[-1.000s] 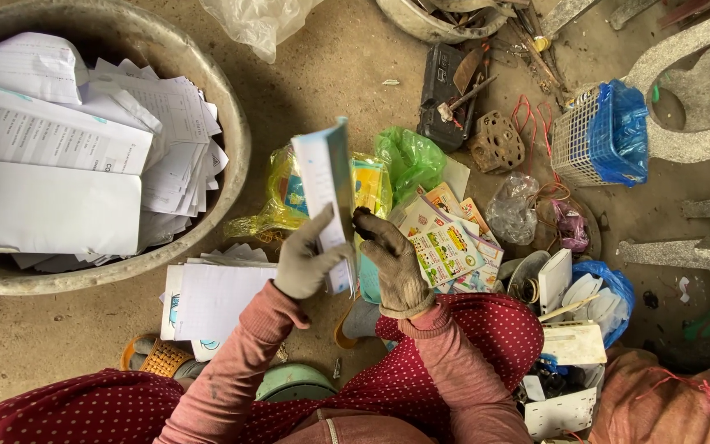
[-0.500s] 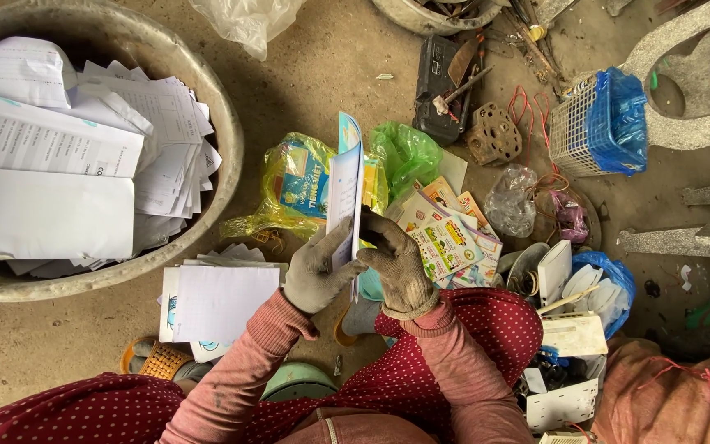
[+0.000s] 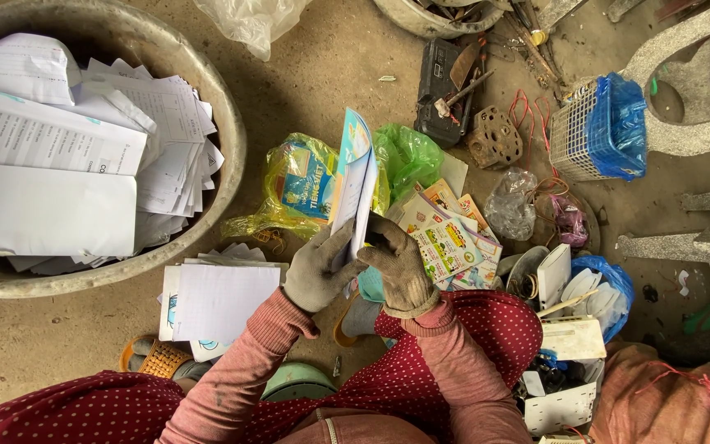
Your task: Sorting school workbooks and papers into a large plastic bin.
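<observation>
Booklet (image 3: 353,185) held upright above floor, over yellow bag (image 3: 293,185). Left hand (image 3: 320,267) gloved, grip closed on lower edge; right hand (image 3: 400,267) gloved, apparently pinching pages. Paper-filled basin (image 3: 232,140) left.

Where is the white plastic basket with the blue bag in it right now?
In the head view, the white plastic mesh basket holding a blue plastic bag sits on the ground at upper right, beside the grey stone bench, well beyond the gloved right hand.
</observation>
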